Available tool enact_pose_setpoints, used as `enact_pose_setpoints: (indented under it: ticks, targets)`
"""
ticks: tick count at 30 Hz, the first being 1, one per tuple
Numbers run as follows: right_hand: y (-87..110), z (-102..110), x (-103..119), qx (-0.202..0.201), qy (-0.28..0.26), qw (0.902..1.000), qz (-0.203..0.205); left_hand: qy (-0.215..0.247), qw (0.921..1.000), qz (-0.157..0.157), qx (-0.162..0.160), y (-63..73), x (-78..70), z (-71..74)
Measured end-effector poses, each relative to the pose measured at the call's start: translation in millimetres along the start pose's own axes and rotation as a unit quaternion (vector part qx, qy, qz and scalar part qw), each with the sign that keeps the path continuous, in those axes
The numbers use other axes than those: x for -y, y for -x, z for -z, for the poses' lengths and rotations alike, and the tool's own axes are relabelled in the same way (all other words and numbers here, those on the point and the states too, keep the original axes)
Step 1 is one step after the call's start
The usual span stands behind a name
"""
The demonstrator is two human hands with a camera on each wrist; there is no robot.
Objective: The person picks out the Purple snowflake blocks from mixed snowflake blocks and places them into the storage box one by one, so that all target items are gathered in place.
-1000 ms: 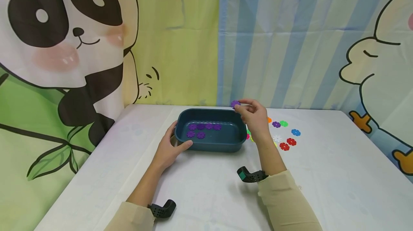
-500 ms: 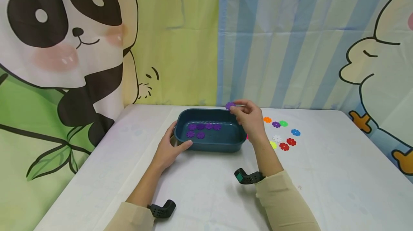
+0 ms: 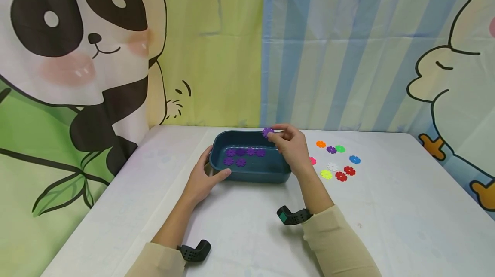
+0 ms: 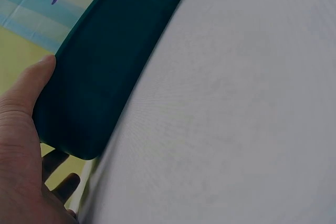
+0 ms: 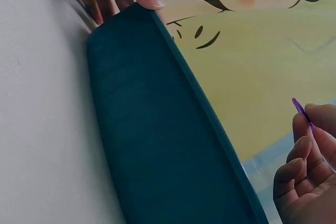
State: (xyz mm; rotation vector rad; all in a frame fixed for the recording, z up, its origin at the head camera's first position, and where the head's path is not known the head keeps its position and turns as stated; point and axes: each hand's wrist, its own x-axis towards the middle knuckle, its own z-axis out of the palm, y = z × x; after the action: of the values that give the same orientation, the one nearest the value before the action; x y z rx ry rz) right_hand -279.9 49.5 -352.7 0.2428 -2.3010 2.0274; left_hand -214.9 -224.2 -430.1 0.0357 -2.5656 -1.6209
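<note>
Over the back right part of a dark teal plastic basin (image 3: pixel 251 176), my right hand (image 3: pixel 292 149) pinches a purple snowflake disc (image 3: pixel 267 132) between thumb and fingertips. In the right wrist view the purple disc (image 5: pixel 301 110) is seen nearly edge-on above the rim. My left hand (image 3: pixel 203 181) grips the basin's left end, thumb on the front rim and fingers round the side. Several purple discs (image 3: pixel 241 162) lie flat in two rows inside the basin, towards its left half. Part of the basin's right end is hidden behind my right hand.
Right of the basin, loose snowflake discs lie scattered on the white tablecloth (image 3: pixel 386 208): red (image 3: pixel 341 176), yellow (image 3: pixel 326 175), blue (image 3: pixel 354 159), green (image 3: pixel 340 148), orange (image 3: pixel 320 144), white, pink and a purple one (image 3: pixel 331 150). A printed curtain (image 3: pixel 216 53) hangs behind the table.
My right hand has moved left and slightly down with the purple disc, from the basin's back right corner to over its inside. The left hand and basin stay still.
</note>
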Motion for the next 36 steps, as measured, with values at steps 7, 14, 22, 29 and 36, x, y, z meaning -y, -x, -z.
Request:
enact_pose_setpoints:
  ticks: [7,14,22,29,36]
  targets:
    - [-2.1,-4.4,-7.5,0.004,0.004,0.9999,-0.009,0.000,1.0000,-0.001,-0.001,0.1,0.3,-0.1]
    - [-4.8,-4.1,-13.7,0.009,0.009,0.9997,-0.022,-0.003,1.0000,-0.004,-0.002,-0.8,0.5,-0.8]
    - [-5.8,-9.0,-15.8,0.027,0.030,0.9991,-0.016,-0.004,1.0000,0.001,-0.003,-0.1,-0.6,0.2]
    - [-8.4,-18.2,-16.9,0.060,0.076,0.9951,-0.017,0.000,1.0000,-0.001,0.000,0.1,-0.2,1.2]
    - [-10.9,-21.4,-17.1,0.090,0.117,0.9882,-0.040,0.000,1.0000,-0.002,0.001,-0.1,-1.3,0.4]
